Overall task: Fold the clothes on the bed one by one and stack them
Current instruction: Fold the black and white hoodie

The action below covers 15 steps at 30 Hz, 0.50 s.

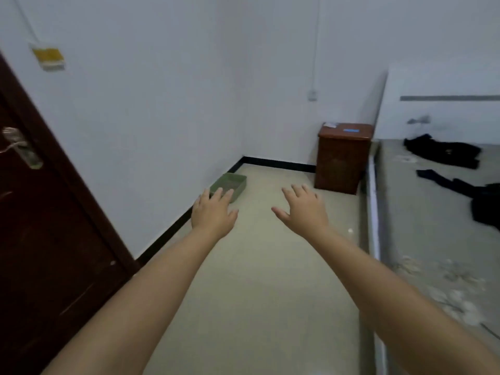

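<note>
Clothes (pixel 443 151) on bed (pixel 422 228), right

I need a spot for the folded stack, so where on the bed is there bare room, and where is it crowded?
The near stretch of the bed is bare, bordered by its left edge and, farther on, the dark clothes at the right edge. A narrower bare strip runs along the left edge, beside the nightstand. The far right is crowded: the far dark garment lies by the headboard. Both hands hold nothing.

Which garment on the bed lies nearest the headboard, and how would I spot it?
Start at the bed on the right. Near its white headboard lies a crumpled black garment. Unlike the other dark garment, it sits farther away, up by the headboard.
</note>
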Each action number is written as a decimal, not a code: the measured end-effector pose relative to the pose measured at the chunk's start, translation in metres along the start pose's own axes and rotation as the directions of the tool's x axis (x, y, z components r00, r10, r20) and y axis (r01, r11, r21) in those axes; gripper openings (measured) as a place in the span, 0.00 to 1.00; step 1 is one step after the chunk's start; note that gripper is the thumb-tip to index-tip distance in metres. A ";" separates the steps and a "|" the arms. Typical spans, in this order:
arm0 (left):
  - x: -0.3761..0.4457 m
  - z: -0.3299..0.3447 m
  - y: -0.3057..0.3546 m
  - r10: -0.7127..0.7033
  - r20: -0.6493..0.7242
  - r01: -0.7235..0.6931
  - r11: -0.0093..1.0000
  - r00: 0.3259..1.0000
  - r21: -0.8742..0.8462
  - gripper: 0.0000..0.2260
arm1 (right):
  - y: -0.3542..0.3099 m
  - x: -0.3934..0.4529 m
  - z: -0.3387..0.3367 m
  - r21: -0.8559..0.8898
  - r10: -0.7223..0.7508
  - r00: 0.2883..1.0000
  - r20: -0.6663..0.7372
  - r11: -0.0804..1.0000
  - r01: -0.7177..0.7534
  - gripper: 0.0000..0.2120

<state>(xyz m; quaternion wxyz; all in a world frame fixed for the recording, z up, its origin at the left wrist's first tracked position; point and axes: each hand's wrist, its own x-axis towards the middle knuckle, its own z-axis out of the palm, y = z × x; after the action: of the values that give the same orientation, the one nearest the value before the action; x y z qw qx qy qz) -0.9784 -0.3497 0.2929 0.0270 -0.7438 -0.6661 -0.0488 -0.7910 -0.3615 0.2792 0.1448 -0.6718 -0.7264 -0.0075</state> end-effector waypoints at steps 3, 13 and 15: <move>0.062 0.016 0.055 0.136 0.017 -0.135 0.990 0.991 -0.033 0.24 | 0.060 0.029 -0.002 -0.054 0.114 0.993 -0.040 0.992 -0.116 0.29; 0.287 0.037 0.295 0.495 -0.046 -0.497 0.860 0.868 -0.115 0.24 | 0.327 0.132 -0.044 -0.167 0.480 0.858 -0.185 0.845 -0.508 0.28; 0.322 0.042 0.338 0.552 -0.056 -0.554 0.821 0.832 -0.139 0.24 | 0.378 0.142 -0.051 -0.186 0.552 0.808 -0.205 0.789 -0.586 0.28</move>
<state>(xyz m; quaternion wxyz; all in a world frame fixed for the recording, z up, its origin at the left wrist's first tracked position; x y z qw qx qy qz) -0.6063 -0.0643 0.2948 -0.0114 -0.9045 -0.4160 -0.0933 -0.4186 -0.1966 0.2898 0.1082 -0.8698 -0.4713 -0.0983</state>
